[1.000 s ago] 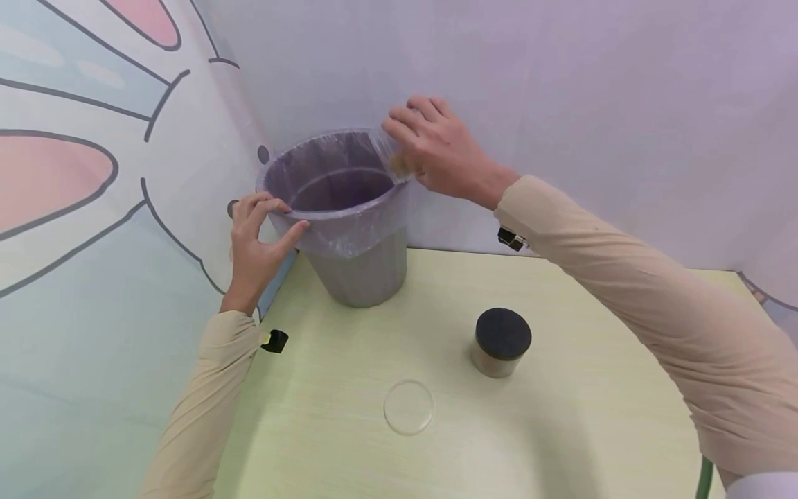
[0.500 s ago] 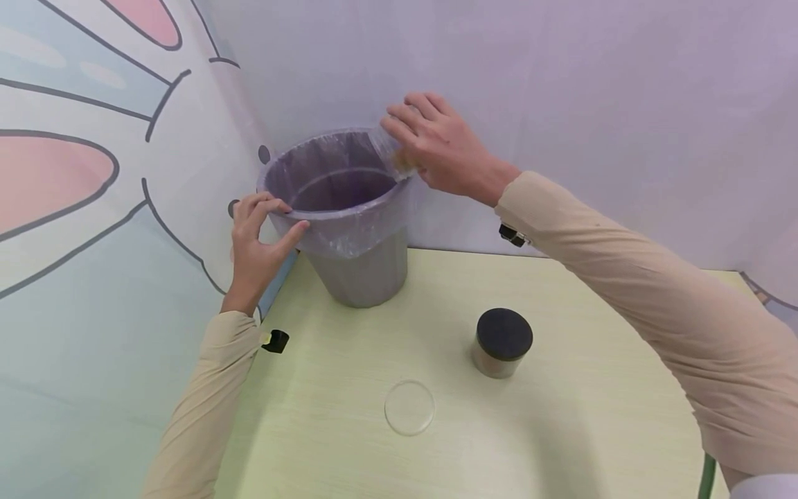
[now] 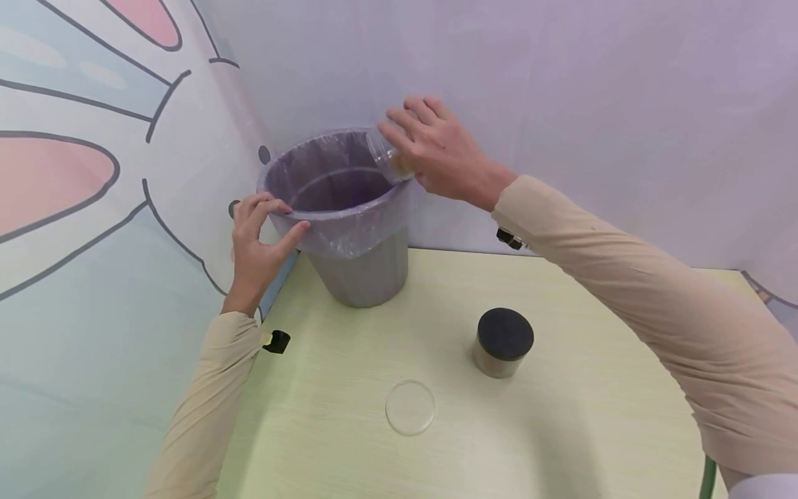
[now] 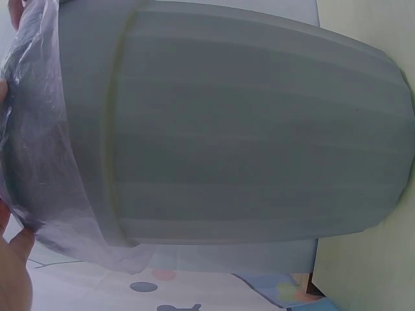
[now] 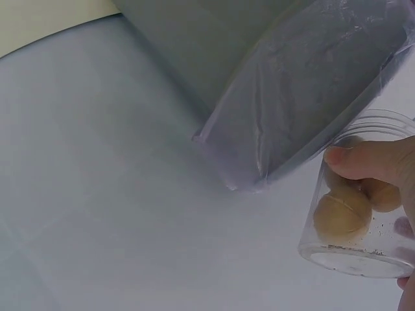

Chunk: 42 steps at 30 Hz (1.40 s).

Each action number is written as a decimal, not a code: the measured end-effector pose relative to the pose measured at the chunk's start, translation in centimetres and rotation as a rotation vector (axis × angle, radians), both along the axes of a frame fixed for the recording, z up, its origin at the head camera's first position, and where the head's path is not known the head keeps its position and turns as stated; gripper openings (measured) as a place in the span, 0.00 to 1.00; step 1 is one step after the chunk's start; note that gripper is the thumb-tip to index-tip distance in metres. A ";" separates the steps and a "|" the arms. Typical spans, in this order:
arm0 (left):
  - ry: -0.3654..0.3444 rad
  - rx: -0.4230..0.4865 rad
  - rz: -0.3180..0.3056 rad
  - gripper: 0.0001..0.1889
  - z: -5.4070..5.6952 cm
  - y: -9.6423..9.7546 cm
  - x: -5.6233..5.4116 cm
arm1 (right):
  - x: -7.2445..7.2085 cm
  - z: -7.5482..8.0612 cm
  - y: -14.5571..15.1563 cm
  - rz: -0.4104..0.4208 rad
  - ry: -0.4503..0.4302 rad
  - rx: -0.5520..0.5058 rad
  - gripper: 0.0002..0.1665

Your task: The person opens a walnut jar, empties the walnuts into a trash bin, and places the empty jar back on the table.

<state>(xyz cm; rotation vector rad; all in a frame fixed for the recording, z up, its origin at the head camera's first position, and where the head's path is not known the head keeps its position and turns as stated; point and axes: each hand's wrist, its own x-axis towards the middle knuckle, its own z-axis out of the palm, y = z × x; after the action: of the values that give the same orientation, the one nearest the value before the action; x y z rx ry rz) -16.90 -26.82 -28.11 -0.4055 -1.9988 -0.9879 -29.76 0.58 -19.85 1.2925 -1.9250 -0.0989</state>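
Observation:
A grey trash can (image 3: 368, 281) with a clear plastic liner (image 3: 349, 239) folded over its rim stands at the table's back left. My left hand (image 3: 252, 239) grips the near left rim, thumb outside on the liner and fingers over the edge. At the right rim, my right hand (image 3: 436, 145) holds a clear jar (image 5: 353, 262), tilted with its mouth toward the can's opening. Inside the jar are several round tan balls (image 5: 342, 214), whose exact kind I cannot tell; in the right wrist view my thumb and fingers partly cover them.
A black-lidded jar (image 3: 503, 336) stands right of the can on the pale table (image 3: 324, 443). In front lies a clear round lid (image 3: 411, 407). A patterned wall sheet (image 3: 112, 277) closes off the left, and a pale curtain (image 3: 592, 138) hangs behind.
The right hand shifts only slightly at the rim, and a little more of the clear jar shows now. My left hand and the trash can look unchanged.

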 end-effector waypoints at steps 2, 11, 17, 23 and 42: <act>-0.008 0.007 0.002 0.13 0.0 0.0 0.1 | 0.0 0.0 0.0 0.004 0.013 -0.002 0.31; -0.008 0.008 0.006 0.13 0.1 0.1 0.2 | 0.0 0.0 0.0 -0.002 0.022 0.004 0.31; -0.013 0.015 0.012 0.13 0.1 0.1 0.3 | 0.1 0.2 0.0 -0.017 -0.001 -0.004 0.32; -0.006 0.007 0.011 0.13 0.1 0.1 0.3 | 0.1 0.4 -0.1 -0.007 -0.005 -0.012 0.31; 0.035 0.024 0.000 0.13 -0.1 -0.1 0.1 | 0.4 0.4 -0.7 0.000 0.047 0.045 0.32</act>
<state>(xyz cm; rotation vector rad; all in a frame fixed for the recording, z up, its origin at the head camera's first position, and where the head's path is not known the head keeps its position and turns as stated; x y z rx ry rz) -16.82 -26.90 -28.20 -0.4068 -1.9542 -0.9970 -29.33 -0.12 -19.40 1.3089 -1.8928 -0.1721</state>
